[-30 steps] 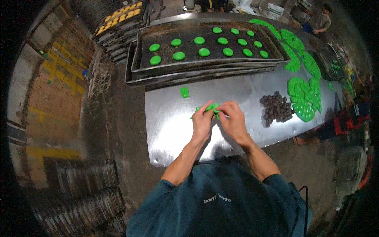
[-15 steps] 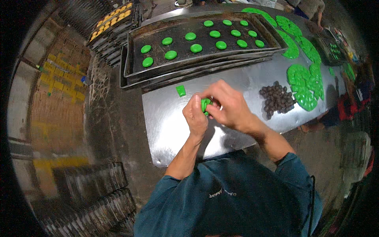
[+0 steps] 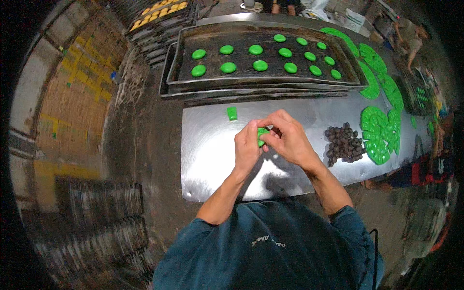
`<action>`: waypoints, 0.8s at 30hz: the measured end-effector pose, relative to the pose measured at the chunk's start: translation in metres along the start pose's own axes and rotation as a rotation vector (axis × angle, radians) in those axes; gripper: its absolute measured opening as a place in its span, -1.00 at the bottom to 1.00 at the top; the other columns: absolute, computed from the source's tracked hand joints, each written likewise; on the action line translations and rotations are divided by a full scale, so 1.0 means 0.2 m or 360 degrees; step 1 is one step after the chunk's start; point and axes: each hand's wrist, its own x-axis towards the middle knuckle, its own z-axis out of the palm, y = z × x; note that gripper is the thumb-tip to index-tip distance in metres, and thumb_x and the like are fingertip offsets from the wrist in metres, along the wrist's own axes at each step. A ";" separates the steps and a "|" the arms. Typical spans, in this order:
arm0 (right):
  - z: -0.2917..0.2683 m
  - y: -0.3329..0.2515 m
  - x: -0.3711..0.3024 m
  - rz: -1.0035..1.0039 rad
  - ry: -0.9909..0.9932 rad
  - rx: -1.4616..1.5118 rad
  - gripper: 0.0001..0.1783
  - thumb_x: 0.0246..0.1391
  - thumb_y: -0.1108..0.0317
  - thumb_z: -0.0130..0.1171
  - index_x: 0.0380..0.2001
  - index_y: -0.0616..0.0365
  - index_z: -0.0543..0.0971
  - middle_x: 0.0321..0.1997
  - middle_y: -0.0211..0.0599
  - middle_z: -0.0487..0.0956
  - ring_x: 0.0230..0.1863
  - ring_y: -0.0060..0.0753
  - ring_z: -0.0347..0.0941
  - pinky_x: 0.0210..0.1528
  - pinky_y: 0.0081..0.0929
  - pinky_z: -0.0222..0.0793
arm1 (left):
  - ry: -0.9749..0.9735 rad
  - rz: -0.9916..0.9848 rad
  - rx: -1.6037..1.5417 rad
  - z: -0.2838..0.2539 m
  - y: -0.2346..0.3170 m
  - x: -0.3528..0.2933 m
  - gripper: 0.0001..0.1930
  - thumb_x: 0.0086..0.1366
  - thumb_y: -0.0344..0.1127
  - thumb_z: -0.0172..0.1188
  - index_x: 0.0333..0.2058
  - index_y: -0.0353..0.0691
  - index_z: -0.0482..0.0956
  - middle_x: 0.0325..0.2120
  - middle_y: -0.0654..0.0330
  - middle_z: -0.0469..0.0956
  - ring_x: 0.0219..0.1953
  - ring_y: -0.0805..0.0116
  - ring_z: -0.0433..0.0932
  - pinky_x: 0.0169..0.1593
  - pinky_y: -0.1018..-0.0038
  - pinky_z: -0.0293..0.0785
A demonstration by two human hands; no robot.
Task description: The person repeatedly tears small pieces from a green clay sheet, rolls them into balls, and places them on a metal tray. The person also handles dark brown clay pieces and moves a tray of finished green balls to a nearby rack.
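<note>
Between my two hands, above the metal table [image 3: 212, 164], is a small piece of green dough [image 3: 261, 137]. My left hand [image 3: 247, 145] is curled round its left side. The fingers of my right hand [image 3: 286, 137] pinch the dough's edge from the right; any filling inside is hidden. A separate flat green dough piece [image 3: 232, 113] lies on the table just beyond my left hand. Right of my hands is a heap of dark brown balls [image 3: 344, 143]. Past it lie cut slabs of green dough [image 3: 375, 125].
A stack of dark baking trays [image 3: 268, 86] stands along the far side, the top one holding rows of green dough rounds [image 3: 260, 65]. More trays with yellow buns [image 3: 157, 17] are stacked at far left. Another person [image 3: 411, 38] is at the far right.
The whole view has shifted, so the table and trays sit a little farther right and lower. My hands still work the same green dough, my right fingers now closer over it.
</note>
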 end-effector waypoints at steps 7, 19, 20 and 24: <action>0.31 0.01 -0.30 -0.0407 0.0055 -0.0779 -0.72 -0.17 0.54 0.21 -0.28 0.20 0.52 -0.24 -0.15 0.49 -0.24 -0.14 0.47 -0.21 -0.39 0.46 | 0.0161 -0.0420 -0.0129 -0.12 -0.19 -0.13 -0.45 0.45 0.03 -0.32 -0.33 -0.31 0.53 -0.64 0.23 0.46 -0.67 0.51 0.37 -0.62 0.59 0.33; 0.32 0.36 -0.56 0.0652 -0.1116 -0.1058 -0.67 0.01 0.44 0.05 -0.09 0.03 0.52 -0.14 -0.16 0.56 -0.12 -0.07 0.42 -0.11 -0.23 0.43 | 0.0309 -0.0587 0.0325 -0.96 -0.32 -0.44 -0.64 0.35 -0.26 0.00 -0.01 -0.44 0.38 -0.26 0.04 0.54 -0.36 0.31 0.59 -0.39 0.48 0.57; 0.26 0.22 -0.46 0.0520 -0.0717 -0.0932 -0.65 0.07 0.35 0.02 -0.03 0.04 0.50 -0.07 -0.15 0.54 -0.07 -0.07 0.40 -0.02 -0.22 0.38 | 0.0424 -0.0569 0.0294 -1.04 -0.32 -0.47 -0.65 0.36 -0.28 0.00 -0.02 -0.44 0.39 -0.26 0.03 0.54 -0.37 0.31 0.59 -0.39 0.47 0.58; 0.21 0.06 -0.25 -0.0257 0.0502 -0.0635 -0.55 0.17 0.14 -0.04 0.09 0.06 0.42 0.12 -0.05 0.42 0.19 0.02 0.25 0.26 -0.17 0.12 | 0.0636 -0.0608 0.0212 -1.19 -0.35 -0.54 -0.70 0.36 -0.31 0.01 -0.05 -0.42 0.41 -0.29 0.04 0.55 -0.40 0.33 0.58 -0.40 0.47 0.57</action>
